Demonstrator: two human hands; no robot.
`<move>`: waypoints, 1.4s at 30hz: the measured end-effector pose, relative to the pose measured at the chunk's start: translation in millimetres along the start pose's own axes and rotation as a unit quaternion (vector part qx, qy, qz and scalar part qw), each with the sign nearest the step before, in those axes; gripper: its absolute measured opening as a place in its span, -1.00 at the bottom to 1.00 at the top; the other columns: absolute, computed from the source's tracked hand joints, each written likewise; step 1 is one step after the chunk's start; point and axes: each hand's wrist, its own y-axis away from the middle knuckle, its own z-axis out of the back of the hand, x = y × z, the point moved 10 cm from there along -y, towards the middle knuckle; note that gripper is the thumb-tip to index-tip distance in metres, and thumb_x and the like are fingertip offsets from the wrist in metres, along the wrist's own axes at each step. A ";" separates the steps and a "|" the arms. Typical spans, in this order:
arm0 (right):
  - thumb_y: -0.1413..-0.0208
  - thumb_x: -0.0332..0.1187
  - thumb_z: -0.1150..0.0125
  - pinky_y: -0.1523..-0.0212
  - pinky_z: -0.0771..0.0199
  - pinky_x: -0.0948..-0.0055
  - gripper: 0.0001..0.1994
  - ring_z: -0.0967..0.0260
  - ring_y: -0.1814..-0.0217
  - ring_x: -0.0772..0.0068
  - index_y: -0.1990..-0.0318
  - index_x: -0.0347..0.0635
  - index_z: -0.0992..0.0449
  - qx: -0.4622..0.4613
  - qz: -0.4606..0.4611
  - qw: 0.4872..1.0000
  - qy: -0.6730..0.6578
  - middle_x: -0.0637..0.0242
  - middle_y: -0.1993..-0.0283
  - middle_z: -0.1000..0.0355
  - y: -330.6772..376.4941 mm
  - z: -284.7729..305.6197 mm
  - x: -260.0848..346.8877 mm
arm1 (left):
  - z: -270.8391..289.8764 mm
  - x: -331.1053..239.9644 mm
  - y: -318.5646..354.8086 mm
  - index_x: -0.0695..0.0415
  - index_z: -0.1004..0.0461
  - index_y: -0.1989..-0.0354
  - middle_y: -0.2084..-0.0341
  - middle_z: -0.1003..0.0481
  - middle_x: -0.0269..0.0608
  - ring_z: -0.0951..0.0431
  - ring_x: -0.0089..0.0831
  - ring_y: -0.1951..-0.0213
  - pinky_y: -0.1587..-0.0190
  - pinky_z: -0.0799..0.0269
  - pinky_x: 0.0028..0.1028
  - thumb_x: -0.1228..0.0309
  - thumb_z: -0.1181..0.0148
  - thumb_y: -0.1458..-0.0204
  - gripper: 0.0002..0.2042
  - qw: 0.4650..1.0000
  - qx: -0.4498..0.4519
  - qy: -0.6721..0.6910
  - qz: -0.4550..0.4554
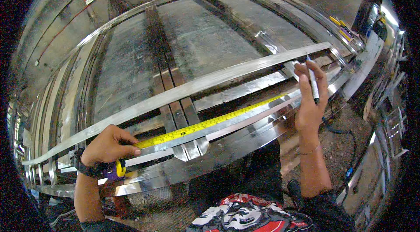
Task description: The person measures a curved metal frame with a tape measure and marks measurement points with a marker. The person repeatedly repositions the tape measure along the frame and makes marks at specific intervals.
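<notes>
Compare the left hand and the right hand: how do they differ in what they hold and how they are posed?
The left hand presses the yellow tape measure flat on the steel bar; the right hand holds a white marker. The left hand lies knuckles up; the right hand stands raised. Both rest at the tape's ends.

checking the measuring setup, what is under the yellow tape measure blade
The yellow tape measure blade lies along a polished steel strip of the frame. The left hand pins its near end; the right hand, holding a marker, covers its far end.
</notes>
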 end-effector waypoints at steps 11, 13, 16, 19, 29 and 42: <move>-0.51 -0.46 -0.12 -0.46 -0.41 0.29 -0.66 -0.50 -0.36 0.30 -0.35 -0.27 -0.43 -0.049 -0.034 0.996 -0.065 0.13 -0.25 -0.57 -5.5 16.0 -12.3 | 1.4 6.1 -6.0 0.29 -0.78 0.21 0.46 -0.72 -0.29 -0.60 -0.61 0.38 0.29 -0.51 -0.49 0.34 -0.62 -0.03 -0.73 1.000 -0.005 0.008 0.013; -0.51 -0.46 -0.12 -0.46 -0.40 0.29 -0.67 -0.51 -0.36 0.30 -0.34 -0.27 -0.43 -0.057 -0.048 0.995 -0.065 0.13 -0.24 -0.58 -6.4 18.5 -15.7 | 4.0 -3.6 -7.0 0.30 -0.78 0.21 0.47 -0.70 -0.30 -0.59 -0.61 0.40 0.33 -0.50 -0.49 0.34 -0.62 -0.02 -0.72 0.999 -0.018 -0.038 -0.004; -0.52 -0.44 -0.12 -0.46 -0.40 0.29 -0.68 -0.50 -0.37 0.29 -0.33 -0.27 -0.44 -0.063 -0.056 0.995 -0.061 0.14 -0.24 -0.56 -7.0 19.4 -19.5 | 8.0 -0.9 -2.1 0.31 -0.77 0.24 0.53 -0.66 -0.32 -0.55 -0.63 0.44 0.38 -0.48 -0.47 0.34 -0.65 0.01 -0.71 0.998 -0.036 -0.043 0.009; -0.51 -0.44 -0.12 -0.48 -0.37 0.29 -0.67 -0.47 -0.39 0.29 -0.34 -0.27 -0.43 -0.071 -0.066 0.991 -0.091 0.15 -0.25 -0.54 -5.1 17.5 -20.0 | 9.7 2.2 -5.9 0.31 -0.77 0.26 0.53 -0.67 -0.31 -0.56 -0.62 0.44 0.36 -0.49 -0.47 0.35 -0.65 0.04 -0.72 0.998 -0.046 -0.047 -0.018; -0.49 -0.46 -0.14 -0.48 -0.36 0.24 -0.65 -0.50 -0.39 0.21 -0.35 -0.31 -0.41 -0.107 -0.047 0.989 -0.095 0.08 -0.30 -0.52 0.8 27.6 -13.1 | 6.3 2.4 -4.8 0.32 -0.77 0.30 0.50 -0.68 -0.29 -0.59 -0.61 0.43 0.37 -0.49 -0.48 0.43 -0.57 -0.03 -0.81 0.999 -0.048 0.020 0.009; -0.44 -0.50 -0.16 -0.46 -0.38 0.26 -0.64 -0.51 -0.36 0.23 -0.33 -0.29 -0.44 -0.063 -0.060 0.995 -0.057 0.12 -0.23 -0.57 -0.7 17.0 -9.7 | 10.7 7.4 -3.2 0.27 -0.77 0.24 0.45 -0.71 -0.28 -0.61 -0.59 0.35 0.25 -0.54 -0.44 0.37 -0.62 -0.01 -0.76 0.999 -0.040 -0.028 0.020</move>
